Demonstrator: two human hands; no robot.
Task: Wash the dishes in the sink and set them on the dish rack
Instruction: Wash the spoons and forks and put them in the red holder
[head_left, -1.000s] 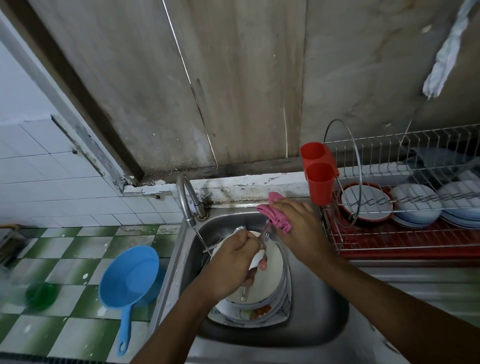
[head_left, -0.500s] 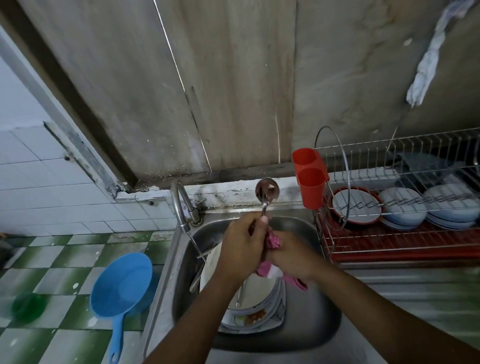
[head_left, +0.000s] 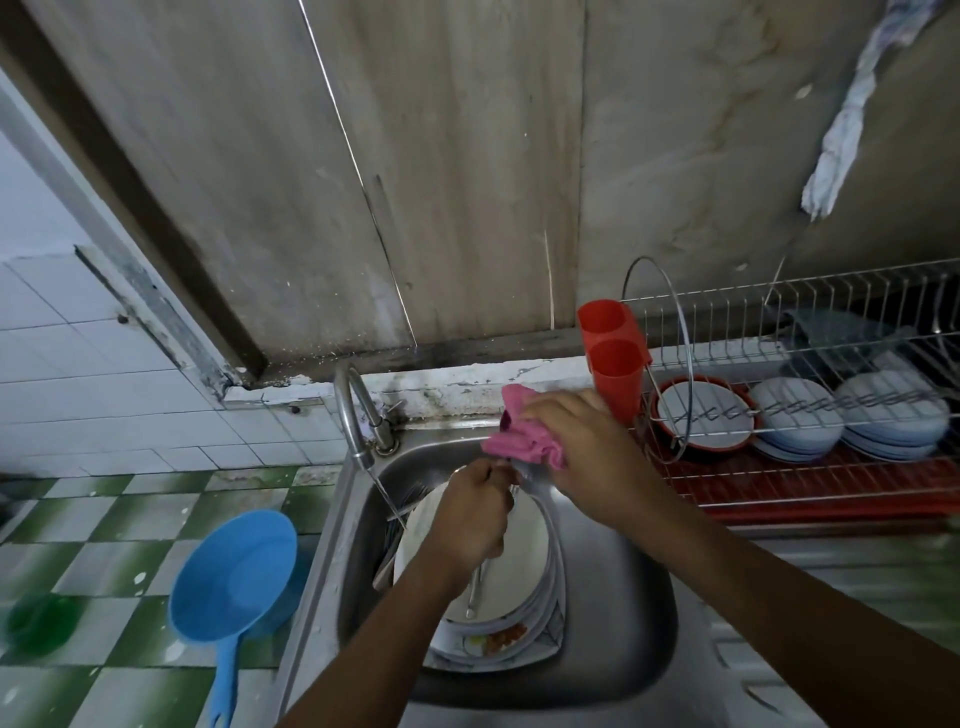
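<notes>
Over the steel sink (head_left: 618, 587), my left hand (head_left: 475, 519) grips the handle of a metal spoon (head_left: 524, 475). My right hand (head_left: 592, 457) holds a pink cloth (head_left: 519, 434) bunched round the spoon's bowl, which is mostly hidden. Below my hands a stack of dirty white plates (head_left: 524, 566) lies in the sink with a utensil (head_left: 475, 587) on top and several more at its left. A thin stream of water runs from the tap (head_left: 353, 410). The wire dish rack (head_left: 810, 415) stands at the right.
Two red cups (head_left: 615, 358) hang on the rack's left end. White plates and bowls (head_left: 795, 421) sit inside it over a red tray. A blue dipper (head_left: 234, 582) and a green object (head_left: 41, 621) are on the green-and-white tiled counter at the left.
The spoon, held upright half a second ago, has come down. My right hand with the cloth has moved up to cover its bowl. The camera has shifted slightly.
</notes>
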